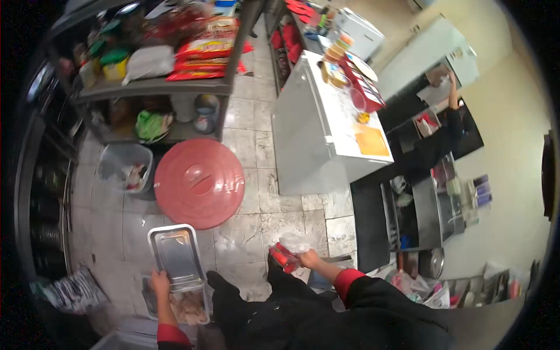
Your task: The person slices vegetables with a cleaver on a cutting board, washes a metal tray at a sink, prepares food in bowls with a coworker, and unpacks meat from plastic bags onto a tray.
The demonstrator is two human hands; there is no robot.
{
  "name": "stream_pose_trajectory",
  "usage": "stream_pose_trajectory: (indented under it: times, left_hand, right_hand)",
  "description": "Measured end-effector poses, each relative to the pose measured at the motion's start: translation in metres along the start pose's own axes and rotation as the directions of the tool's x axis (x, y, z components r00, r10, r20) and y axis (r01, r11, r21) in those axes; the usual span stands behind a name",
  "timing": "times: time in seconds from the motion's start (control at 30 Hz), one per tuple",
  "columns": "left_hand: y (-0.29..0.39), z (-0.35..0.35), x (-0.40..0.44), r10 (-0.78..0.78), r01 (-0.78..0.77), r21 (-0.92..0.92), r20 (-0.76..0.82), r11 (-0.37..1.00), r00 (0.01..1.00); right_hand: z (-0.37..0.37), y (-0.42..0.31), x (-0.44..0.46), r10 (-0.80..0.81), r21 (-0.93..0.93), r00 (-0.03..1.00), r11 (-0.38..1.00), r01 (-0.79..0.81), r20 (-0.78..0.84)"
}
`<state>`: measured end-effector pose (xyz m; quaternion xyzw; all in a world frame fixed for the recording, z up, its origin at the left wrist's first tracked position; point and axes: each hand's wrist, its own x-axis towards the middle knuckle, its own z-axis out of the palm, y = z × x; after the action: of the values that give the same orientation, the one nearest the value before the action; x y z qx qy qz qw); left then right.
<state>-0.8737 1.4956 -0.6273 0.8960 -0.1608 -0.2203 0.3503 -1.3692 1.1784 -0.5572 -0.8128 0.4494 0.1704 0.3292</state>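
Observation:
My left hand is closed on the near-left edge of a shallow metal tray with a raised rim. Just below that tray sits a container of pale raw meat, which looks like chicken, partly covered by the tray's near end. My right hand is closed round a red package in clear plastic, held low over the floor beside my leg. The print on the package is too blurred to read.
A round red lid covers a bin ahead. Beside it stands a grey tub. Shelves hold red bags. A white chest freezer stands to the right. Another person's sleeve reaches towards a white refrigerator.

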Motion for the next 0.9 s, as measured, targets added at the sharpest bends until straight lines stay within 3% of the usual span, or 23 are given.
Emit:
stream_pose_trajectory:
  times: [0.03,0.07,0.13,0.17,0.2,0.27,0.3,0.33,0.4,0.43,0.47,0.5,0.57,0.6,0.67,0.73,0.77,0.8,0.83,0.87,0.9]
  left_hand:
    - [0.026,0.006,-0.001,-0.051,0.046,0.043,0.112,0.998,0.992]
    - [0.047,0.021,-0.004,-0.018,0.009,0.058,0.156,0.998,0.988]
    - [0.075,0.062,-0.009,0.048,-0.069,0.092,0.215,0.993,0.975]
    - [0.078,0.092,-0.01,0.102,-0.117,0.043,0.261,0.992,0.96]
    - [0.089,0.114,-0.008,0.16,-0.167,-0.003,0.312,0.986,0.936]
    - [0.147,0.162,-0.033,0.059,-0.066,0.0,0.436,0.998,0.898]
    - [0.163,0.194,-0.041,0.082,-0.077,-0.03,0.485,0.997,0.871]
    - [0.178,0.225,-0.049,0.1,-0.081,-0.06,0.53,0.995,0.842]
    - [0.253,0.268,-0.1,0.011,0.096,-0.122,0.67,0.988,0.742]
    - [0.294,0.289,-0.126,0.051,0.092,-0.162,0.708,0.982,0.704]
    - [0.326,0.31,-0.148,0.087,0.098,-0.202,0.746,0.975,0.661]
    - [0.343,0.335,-0.158,0.122,0.046,-0.192,0.773,0.98,0.623]
    - [0.385,0.381,-0.184,0.127,0.01,-0.163,0.803,0.987,0.582]
    - [0.402,0.399,-0.195,0.117,0.002,-0.142,0.817,0.99,0.564]
    - [0.424,0.44,-0.215,0.116,-0.005,-0.136,0.824,0.991,0.555]
    - [0.46,0.474,-0.234,0.091,0.073,-0.157,0.826,0.985,0.556]
    - [0.479,0.489,-0.239,0.104,0.068,-0.172,0.819,0.983,0.564]
    - [0.494,0.503,-0.244,0.153,0.029,-0.195,0.843,0.98,0.515]
    - [0.508,0.517,-0.249,0.197,-0.007,-0.219,0.864,0.976,0.464]
    - [0.523,0.533,-0.253,0.207,-0.005,-0.233,0.854,0.972,0.476]
    - [0.536,0.547,-0.253,0.211,-0.03,-0.219,0.881,0.975,0.423]
  right_hand:
    - [-0.003,0.015,-0.011,0.222,0.285,0.975,0.934,-0.213,0.004]
    - [0.006,0.048,-0.021,0.233,0.319,0.972,0.922,-0.22,-0.004]
    - [0.024,0.115,-0.045,-0.095,-0.174,0.953,0.984,0.046,-0.287]
    - [0.02,0.127,-0.064,0.026,0.036,0.921,0.999,-0.013,-0.388]
    - [0.027,0.149,-0.076,0.071,0.089,0.909,0.995,-0.037,-0.411]
    - [0.065,0.219,-0.098,0.124,0.022,0.899,0.992,-0.126,-0.421]
    - [0.082,0.244,-0.106,0.252,0.197,0.848,0.964,-0.178,-0.466]
    - [0.098,0.27,-0.114,0.293,0.246,0.823,0.95,-0.193,-0.486]
    - [0.128,0.32,-0.138,0.378,0.155,0.843,0.926,-0.345,-0.382]
    - [0.138,0.34,-0.146,0.322,0.033,0.872,0.942,-0.334,-0.369]
    - [0.139,0.351,-0.152,0.352,0.069,0.855,0.933,-0.353,-0.381]
    - [0.137,0.361,-0.161,0.456,0.313,0.741,0.888,-0.338,-0.493]
    - [0.112,0.379,-0.185,0.589,0.546,0.585,0.791,-0.276,-0.558]
    - [0.083,0.384,-0.198,0.747,0.778,0.582,0.559,-0.287,-0.321]
    - [0.04,0.406,-0.223,0.81,0.918,0.585,0.267,-0.294,-0.048]
    - [0.012,0.439,-0.233,0.669,0.528,0.657,0.718,-0.453,-0.347]
    - [0.023,0.468,-0.227,0.518,0.323,0.574,0.852,-0.411,-0.635]
    - [0.03,0.5,-0.216,0.505,0.316,0.575,0.86,-0.401,-0.644]
    - [0.034,0.533,-0.205,0.506,0.278,0.496,0.842,-0.463,-0.706]
    - [0.028,0.56,-0.196,0.492,0.244,0.413,0.818,-0.521,-0.766]
    - [-0.005,0.568,-0.195,0.686,0.595,0.492,0.721,-0.355,-0.536]
